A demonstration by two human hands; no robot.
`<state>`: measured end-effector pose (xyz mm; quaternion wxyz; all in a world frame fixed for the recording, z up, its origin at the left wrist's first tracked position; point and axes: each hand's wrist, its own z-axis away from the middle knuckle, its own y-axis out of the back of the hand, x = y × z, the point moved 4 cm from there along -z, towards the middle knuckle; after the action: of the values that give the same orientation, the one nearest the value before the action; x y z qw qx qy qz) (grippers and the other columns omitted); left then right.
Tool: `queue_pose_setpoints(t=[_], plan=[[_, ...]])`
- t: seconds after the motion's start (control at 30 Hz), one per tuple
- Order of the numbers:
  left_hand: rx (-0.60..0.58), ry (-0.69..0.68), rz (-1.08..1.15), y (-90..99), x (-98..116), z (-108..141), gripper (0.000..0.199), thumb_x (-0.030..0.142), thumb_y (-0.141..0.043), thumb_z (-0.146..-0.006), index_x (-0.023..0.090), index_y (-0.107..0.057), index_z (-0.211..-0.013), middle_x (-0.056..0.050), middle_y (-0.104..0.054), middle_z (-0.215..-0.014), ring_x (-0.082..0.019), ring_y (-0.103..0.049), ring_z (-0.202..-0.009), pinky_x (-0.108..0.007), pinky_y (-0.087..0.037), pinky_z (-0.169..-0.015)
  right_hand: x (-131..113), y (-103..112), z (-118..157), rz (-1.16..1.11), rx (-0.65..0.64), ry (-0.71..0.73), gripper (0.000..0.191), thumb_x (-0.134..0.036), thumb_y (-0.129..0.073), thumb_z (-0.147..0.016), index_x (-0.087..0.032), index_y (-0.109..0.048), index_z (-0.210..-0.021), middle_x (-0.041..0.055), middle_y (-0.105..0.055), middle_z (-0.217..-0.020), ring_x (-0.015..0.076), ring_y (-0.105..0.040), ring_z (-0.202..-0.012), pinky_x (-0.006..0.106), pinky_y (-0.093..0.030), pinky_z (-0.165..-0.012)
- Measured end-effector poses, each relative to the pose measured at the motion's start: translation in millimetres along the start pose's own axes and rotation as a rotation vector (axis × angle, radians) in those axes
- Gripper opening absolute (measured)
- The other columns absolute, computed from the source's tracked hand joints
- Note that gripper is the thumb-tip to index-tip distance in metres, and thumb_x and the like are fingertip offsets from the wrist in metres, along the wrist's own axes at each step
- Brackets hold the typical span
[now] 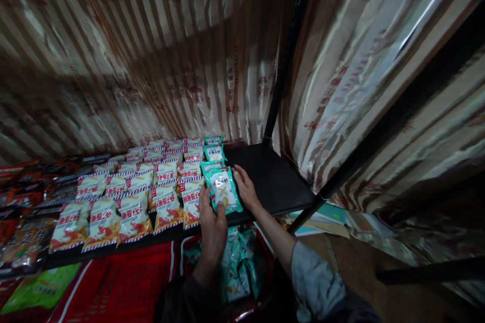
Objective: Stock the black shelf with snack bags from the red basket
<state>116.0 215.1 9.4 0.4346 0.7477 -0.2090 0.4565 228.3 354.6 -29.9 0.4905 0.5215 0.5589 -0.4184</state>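
Note:
A teal snack bag [223, 187] with a white panel leans at the front of a teal row on the black shelf. My left hand [213, 224] is at its lower left, thumb over the front edge and fingers along the left side, closed on that corner. Along the bag's right side my right hand [245, 189] lies with fingers stretched out, against or very near its edge. Behind it stand more teal bags [214, 153]. Below the shelf edge, a red basket [267, 247] holds several teal bags [237, 267], partly hidden by my left arm.
Rows of white-and-red snack bags [134, 214] fill the shelf to the left, then dark orange packs [28, 197]. A black shelf panel [276, 176] and upright post [282, 75] are at right. A red crate [125, 282] and green pack [41, 287] sit below. Striped sheeting [170, 60] hangs behind.

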Motion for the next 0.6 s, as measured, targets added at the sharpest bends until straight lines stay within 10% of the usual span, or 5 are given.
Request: queue_pose_setpoints(t=[0.2,0.6], plan=[[-0.049,0.034,-0.032,-30.8,-15.8,26.8,0.058,0.022,-0.035,-0.085,0.010,-0.023,-0.141,-0.014,-0.029,-0.149,-0.019,-0.024,-0.139,-0.034,-0.028,-0.112,8.0,4.6,16.4,0.068,0.060,-0.010,0.053,-0.057,-0.052,-0.079,-0.026,-0.056,-0.123,0.0037,-0.057,-0.128,0.0244,-0.050,-0.120,0.040,-0.034,-0.106],[-0.058,0.041,-0.165,-33.9,-1.2,-5.6,0.060,0.024,-0.039,-0.083,0.003,-0.026,-0.138,-0.021,-0.022,-0.149,-0.025,-0.017,-0.141,-0.039,-0.021,-0.114,-0.2,-3.5,21.4,0.140,-0.024,-0.043,0.050,-0.057,-0.051,-0.080,-0.029,-0.058,-0.120,0.0015,-0.061,-0.123,0.0253,-0.054,-0.114,0.041,-0.038,-0.101]])
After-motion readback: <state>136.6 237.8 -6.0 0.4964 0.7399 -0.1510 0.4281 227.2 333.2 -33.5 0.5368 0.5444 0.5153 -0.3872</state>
